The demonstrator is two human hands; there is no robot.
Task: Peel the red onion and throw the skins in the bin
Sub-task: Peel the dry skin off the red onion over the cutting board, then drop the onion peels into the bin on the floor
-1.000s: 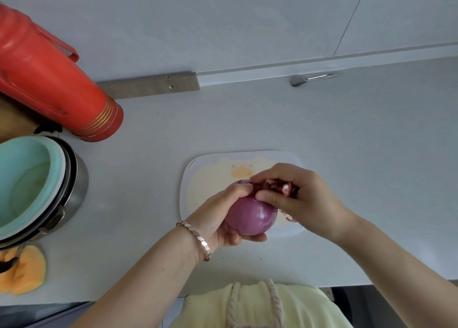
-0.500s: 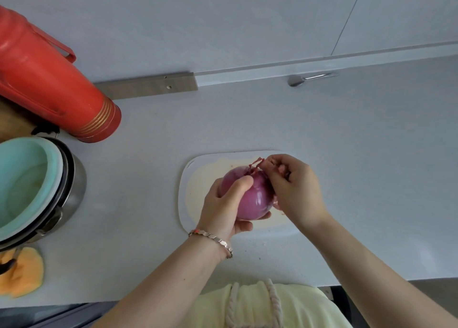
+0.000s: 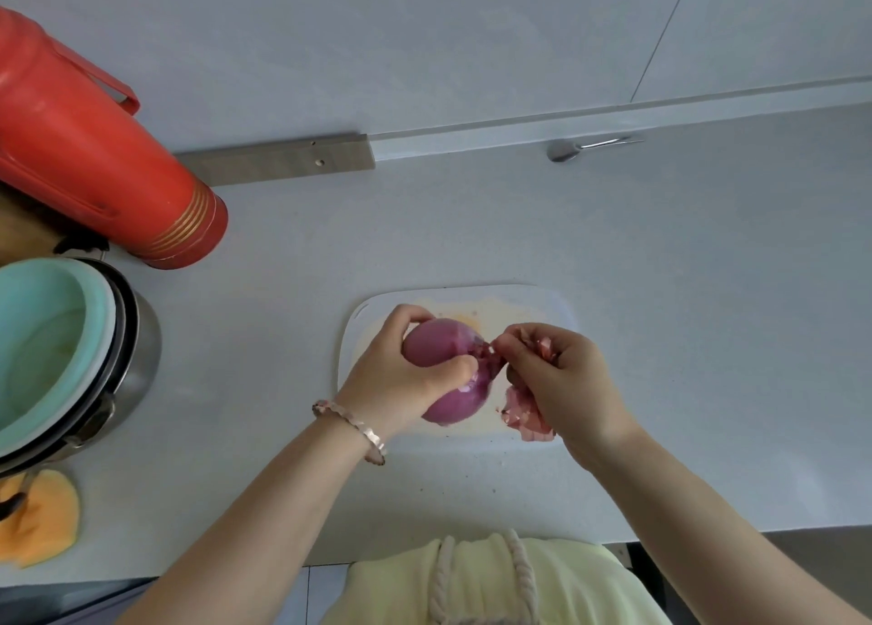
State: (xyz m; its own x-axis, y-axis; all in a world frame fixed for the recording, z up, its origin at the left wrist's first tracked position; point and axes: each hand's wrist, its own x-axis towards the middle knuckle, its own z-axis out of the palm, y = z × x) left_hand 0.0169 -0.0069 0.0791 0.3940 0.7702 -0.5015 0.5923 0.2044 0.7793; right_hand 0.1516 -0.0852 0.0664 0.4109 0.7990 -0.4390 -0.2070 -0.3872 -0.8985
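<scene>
Since half a second ago, my right hand [image 3: 561, 379] drew skins [image 3: 526, 412] off the onion [image 3: 443, 369], fingers pinching them. My left hand [image 3: 401, 374] gripped it; wadded scraps could spill onto the table [image 3: 660, 294].

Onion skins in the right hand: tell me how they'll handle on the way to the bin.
The skins look thin and crumpled, so probably light and floppy. Loose flakes hang below the right hand, so bits may drop. They look dry and may tear or crumble.
</scene>
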